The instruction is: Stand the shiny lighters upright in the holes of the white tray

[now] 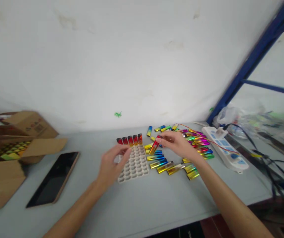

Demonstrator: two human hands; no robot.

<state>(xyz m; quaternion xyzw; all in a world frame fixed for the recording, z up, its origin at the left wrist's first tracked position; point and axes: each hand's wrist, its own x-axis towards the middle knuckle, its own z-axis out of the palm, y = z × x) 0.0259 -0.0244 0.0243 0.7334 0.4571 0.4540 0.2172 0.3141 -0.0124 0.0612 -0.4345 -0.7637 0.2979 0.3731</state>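
A white tray (134,165) with rows of round holes lies on the table. Several red-and-gold lighters (130,140) stand upright in a line along its far edge. My left hand (113,162) is over the tray's left side, thumb and forefinger bent close together near the standing lighters. Anything between those fingertips is hidden. Right of the tray, my right hand (173,142) pinches a red-and-gold lighter (155,145) by its red end, with the gold end pointing down and left. Loose shiny lighters (178,168) in gold, blue, green and magenta lie around and beneath that hand.
On the left are a black phone (54,178) and an open cardboard box (41,147) with more lighters inside. A white power strip (225,148) with cables lies to the right, beside a blue metal frame (241,76). Plastic bags (231,117) sit beyond it. A white wall (132,66) stands behind.
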